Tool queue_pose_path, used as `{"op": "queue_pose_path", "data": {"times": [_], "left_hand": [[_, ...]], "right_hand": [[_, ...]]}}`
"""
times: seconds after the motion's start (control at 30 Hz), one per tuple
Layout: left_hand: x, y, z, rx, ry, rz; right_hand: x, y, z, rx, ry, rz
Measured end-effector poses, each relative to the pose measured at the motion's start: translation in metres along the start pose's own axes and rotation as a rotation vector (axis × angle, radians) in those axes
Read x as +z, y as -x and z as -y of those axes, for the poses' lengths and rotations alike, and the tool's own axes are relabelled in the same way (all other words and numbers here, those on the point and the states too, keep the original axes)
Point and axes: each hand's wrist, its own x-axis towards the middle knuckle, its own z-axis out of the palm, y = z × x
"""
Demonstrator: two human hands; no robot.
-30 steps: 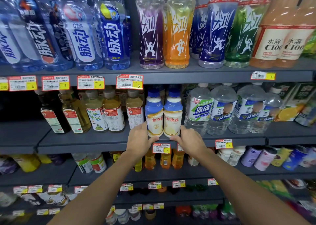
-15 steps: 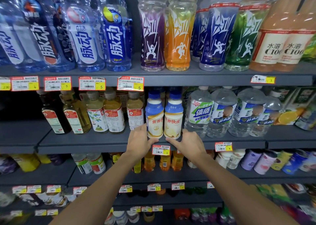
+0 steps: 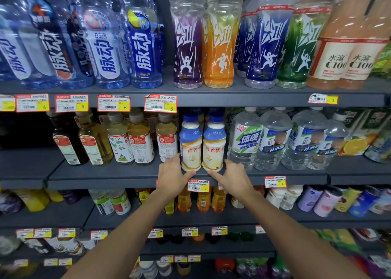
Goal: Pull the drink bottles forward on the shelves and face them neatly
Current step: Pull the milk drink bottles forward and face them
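Two white drink bottles with blue caps stand side by side near the front edge of the middle shelf (image 3: 118, 172). My left hand (image 3: 172, 174) grips the left white bottle (image 3: 190, 149) at its base, thumb across the front and fingers behind its left side. My right hand (image 3: 233, 178) grips the right white bottle (image 3: 213, 149) the same way from its right side. The two bottles touch and their labels face outward.
Tea bottles (image 3: 139, 143) stand just left of the pair and clear electrolyte water bottles (image 3: 246, 141) just right. Tall sports drink bottles (image 3: 220, 45) fill the top shelf. Smaller bottles and cans (image 3: 325, 200) sit on the lower shelves. Price tags (image 3: 198, 185) line the shelf edges.
Both hands stay on the bases of the two white bottles. Only the view has shifted slightly.
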Motion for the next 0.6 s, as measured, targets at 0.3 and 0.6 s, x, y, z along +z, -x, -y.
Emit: {"op": "queue_pose_path", "data": {"times": [0.3, 0.6], "left_hand": [[-0.007, -0.008, 0.001, 0.002, 0.014, 0.068], [-0.004, -0.012, 0.004, -0.028, 0.065, 0.091]], "right_hand": [[-0.011, -0.010, 0.002, -0.008, 0.170, 0.145], [-0.014, -0.012, 0.001, -0.003, 0.184, 0.198]]}}
